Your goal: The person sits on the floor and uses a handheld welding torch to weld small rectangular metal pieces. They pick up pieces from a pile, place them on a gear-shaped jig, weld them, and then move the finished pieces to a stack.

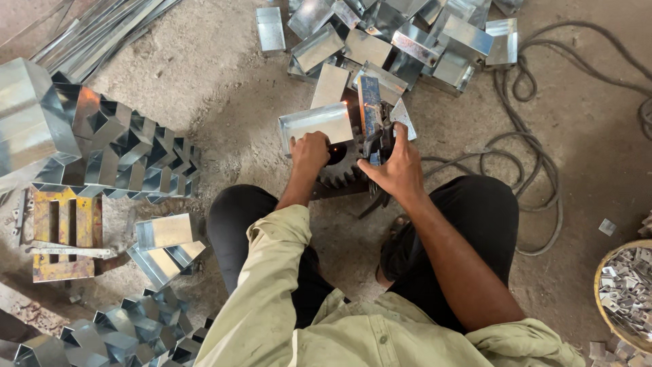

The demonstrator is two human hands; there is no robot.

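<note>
My left hand grips the near edge of a shiny folded sheet-metal tray, which rests on a dark toothed gear on the ground. My right hand holds a welding electrode holder against the tray's right end, beside a worn blue upright piece. A small orange glow shows near my left thumb. I squat over the spot, knees on either side.
A heap of similar metal trays lies beyond. Stacks of folded metal pieces sit left and lower left. A yellow metal jig lies left. Grey cables loop on the right. A basket of small metal scraps stands at the right edge.
</note>
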